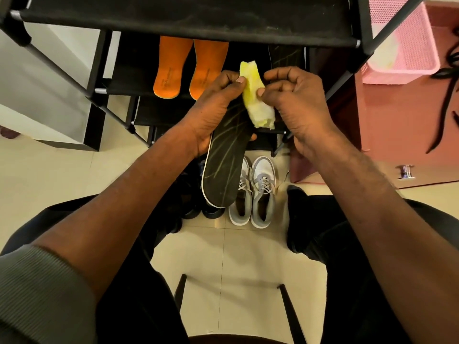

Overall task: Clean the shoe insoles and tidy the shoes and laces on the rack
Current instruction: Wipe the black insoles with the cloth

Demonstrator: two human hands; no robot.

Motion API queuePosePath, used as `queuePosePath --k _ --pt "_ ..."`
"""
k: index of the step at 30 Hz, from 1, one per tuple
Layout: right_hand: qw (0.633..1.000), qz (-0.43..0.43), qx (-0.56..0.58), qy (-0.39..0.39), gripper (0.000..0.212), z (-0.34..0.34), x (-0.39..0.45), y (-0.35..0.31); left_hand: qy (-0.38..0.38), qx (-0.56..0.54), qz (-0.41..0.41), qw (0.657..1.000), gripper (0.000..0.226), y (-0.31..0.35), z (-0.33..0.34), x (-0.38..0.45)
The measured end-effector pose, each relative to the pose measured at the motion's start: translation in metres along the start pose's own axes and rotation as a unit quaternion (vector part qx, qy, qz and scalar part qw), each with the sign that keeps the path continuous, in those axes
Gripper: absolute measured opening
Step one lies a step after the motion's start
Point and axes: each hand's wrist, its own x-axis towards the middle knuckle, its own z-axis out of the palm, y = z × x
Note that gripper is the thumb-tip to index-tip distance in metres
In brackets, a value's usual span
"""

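Seated before the rack, we steady a black insole in our left hand while both grips pinch the yellow cloth, apparently refolding it for wiping above the grey shoes.

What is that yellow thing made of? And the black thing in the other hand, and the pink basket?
The yellow cloth looks like soft fabric or a wipe: it crumples and folds between the fingers. The black insole seems to be foam with a matte cloth top and a pale edge. The pink basket looks like moulded plastic, with a stiff grid of holes.
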Motion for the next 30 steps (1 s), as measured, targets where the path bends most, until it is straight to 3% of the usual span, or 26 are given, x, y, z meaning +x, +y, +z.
queuePosePath --k 5,9,14,19,22,26,30 --pt "0.996 0.049 0.072 0.010 0.028 -0.004 0.000 0.000 -0.008 0.033 -0.030 0.999 0.052 0.000 0.000 -0.002" --pt "0.994 0.045 0.101 0.023 0.039 -0.005 0.001 -0.002 -0.032 0.074 -0.051 0.995 0.038 -0.004 -0.002 -0.001" --pt "0.990 0.052 0.127 0.019 0.038 -0.004 0.002 -0.004 -0.017 0.077 -0.048 0.996 0.023 -0.002 -0.006 0.000" --pt "0.986 0.047 0.158 0.034 0.030 -0.004 0.005 -0.002 -0.048 0.080 -0.064 0.994 0.036 0.000 -0.010 -0.001" --pt "0.987 0.026 0.154 0.039 0.023 -0.003 0.004 -0.001 -0.040 0.087 -0.064 0.993 0.040 -0.001 -0.010 0.000" --pt "0.991 0.053 0.119 0.031 0.031 -0.005 0.005 -0.001 -0.012 0.078 -0.054 0.995 0.037 0.001 -0.013 0.002" --pt "0.997 0.074 -0.019 0.019 0.047 -0.005 0.004 0.001 -0.006 0.097 -0.058 0.994 0.033 0.005 -0.015 0.002"
